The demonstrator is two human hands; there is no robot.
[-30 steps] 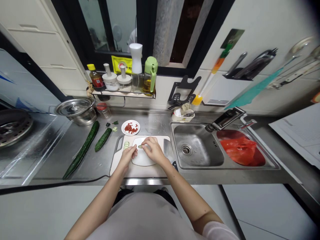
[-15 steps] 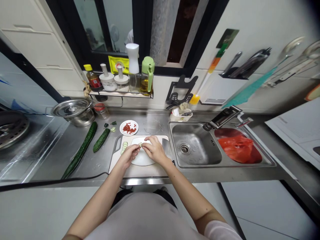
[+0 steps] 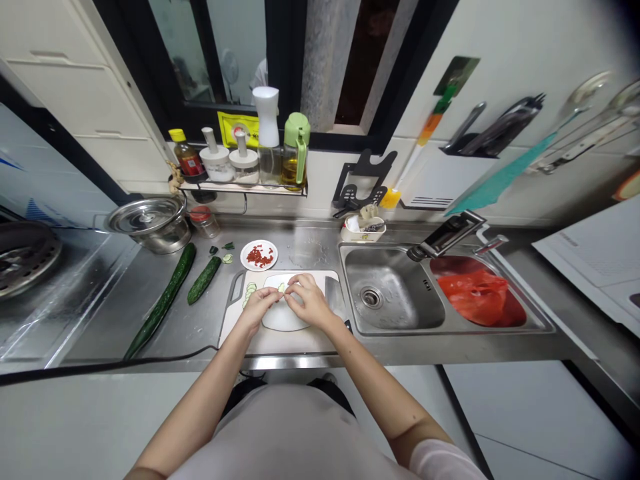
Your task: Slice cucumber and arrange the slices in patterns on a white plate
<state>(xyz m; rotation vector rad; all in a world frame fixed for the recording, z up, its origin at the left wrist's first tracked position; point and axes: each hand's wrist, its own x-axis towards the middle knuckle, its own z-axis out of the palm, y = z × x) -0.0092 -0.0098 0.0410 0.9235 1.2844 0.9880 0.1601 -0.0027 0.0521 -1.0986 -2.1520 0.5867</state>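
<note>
The left hand (image 3: 260, 308) and right hand (image 3: 311, 303) are hovering, fingertips close together, over the white plate (image 3: 283, 320), presumably for fine control of the thin cucumber slice (image 3: 281, 287) showing between them. Other cucumber slices (image 3: 251, 289) are lying at the cutting board's (image 3: 273, 345) far left, likely for easy reach. Fingers are hiding the contact; cannot tell whether either grip is pinching it.

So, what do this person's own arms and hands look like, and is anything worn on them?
Both the left hand and right hand are ungloved, with five-fingered human shapes. No watch or bracelet shows on either wrist, and I can make out no rings. A short, pale sleeve covers the right upper arm; the left sleeve is out of view.
</note>
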